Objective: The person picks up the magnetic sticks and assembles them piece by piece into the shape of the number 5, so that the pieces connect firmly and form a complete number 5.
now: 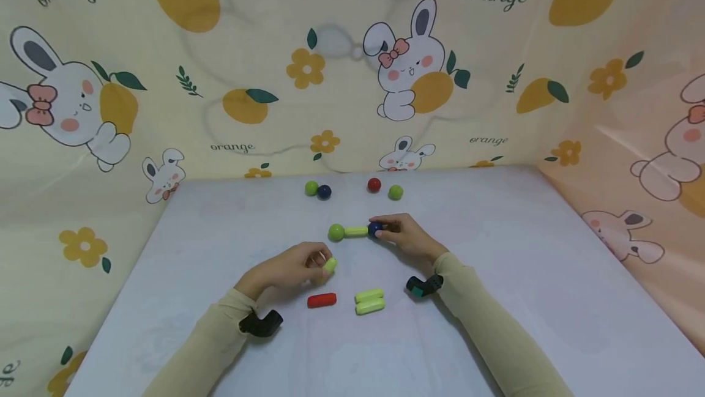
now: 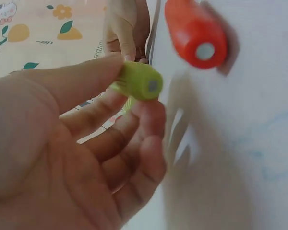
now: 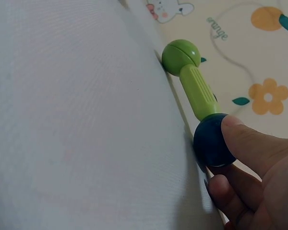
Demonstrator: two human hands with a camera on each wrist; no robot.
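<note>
Pinched between the thumb and fingers of my left hand [image 1: 297,264] is a short yellow-green rod [image 2: 140,81] with a grey metallic spot on its end. My right hand [image 1: 407,238] grips a dark blue ball [image 3: 213,141]. That ball is joined to one end of another yellow-green rod [image 3: 199,91], whose other end bears a green ball [image 3: 181,57]. In the head view this joined piece lies crosswise on the table, beyond my left hand. A red rod [image 1: 322,300] lies just in front of the left hand, with two yellow-green rods [image 1: 369,301] side by side to its right.
Toward the back of the white table [image 1: 468,336] sit a green ball [image 1: 311,188] beside a dark blue ball [image 1: 324,192], then a red ball [image 1: 374,185] and another green ball [image 1: 395,192]. A printed cloth [image 1: 341,79] rises behind the table's back edge.
</note>
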